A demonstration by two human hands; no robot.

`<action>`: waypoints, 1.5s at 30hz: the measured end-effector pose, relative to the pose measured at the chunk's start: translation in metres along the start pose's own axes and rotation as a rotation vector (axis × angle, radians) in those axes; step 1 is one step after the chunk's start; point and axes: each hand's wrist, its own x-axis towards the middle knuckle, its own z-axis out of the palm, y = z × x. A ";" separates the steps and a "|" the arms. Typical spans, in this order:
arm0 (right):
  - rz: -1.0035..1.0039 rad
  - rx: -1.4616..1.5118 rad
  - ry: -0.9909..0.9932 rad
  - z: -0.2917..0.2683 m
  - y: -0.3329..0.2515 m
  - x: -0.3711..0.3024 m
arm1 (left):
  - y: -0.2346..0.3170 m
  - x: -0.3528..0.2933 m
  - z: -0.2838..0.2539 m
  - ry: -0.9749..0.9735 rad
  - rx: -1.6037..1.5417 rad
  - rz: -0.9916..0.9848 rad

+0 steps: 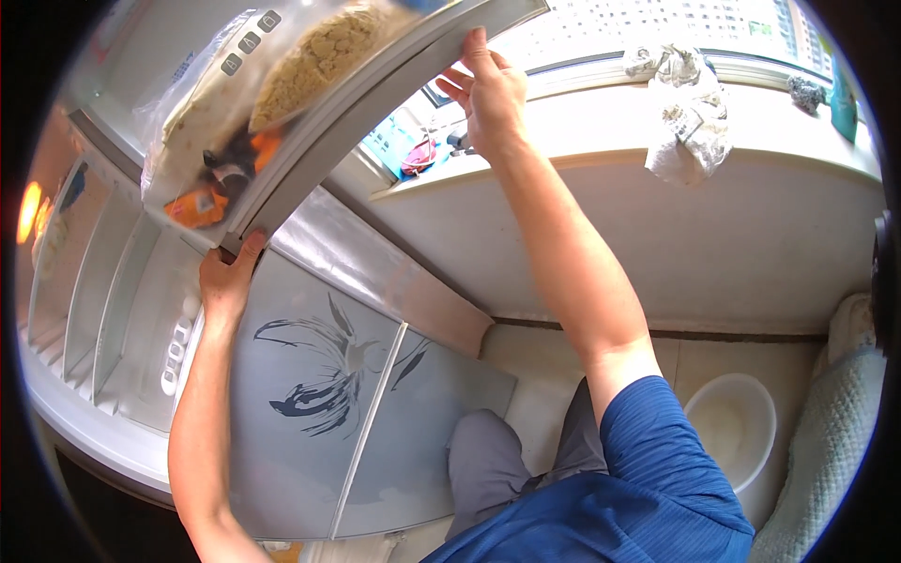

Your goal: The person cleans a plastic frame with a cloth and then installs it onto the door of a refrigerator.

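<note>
From where I stand, I can see a wide clear-plastic drawer with a long, straight grey front edge (357, 117), standing out above the open refrigerator (141, 310). The near end of that edge sits in the person's left hand (228, 281), its thumb pressed to the grey strip; toward the far end, the right hand (493, 98) has its thumb against the strip and its fingers loosely spread. Through the clear wall I make out a tan, crumbly mass (324, 61), a bright orange packet (197, 206) down in the near corner and a crumpled dark packet (230, 159) beside it.
</note>
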 end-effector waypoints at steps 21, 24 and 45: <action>-0.028 0.080 -0.089 -0.038 -0.030 0.046 | 0.004 -0.004 -0.002 -0.015 -0.047 0.029; -0.053 0.117 -0.107 -0.033 -0.041 0.055 | 0.004 -0.004 -0.006 -0.041 0.044 -0.025; -0.187 0.026 -0.307 0.000 0.028 0.006 | 0.000 -0.004 0.000 0.023 0.048 -0.078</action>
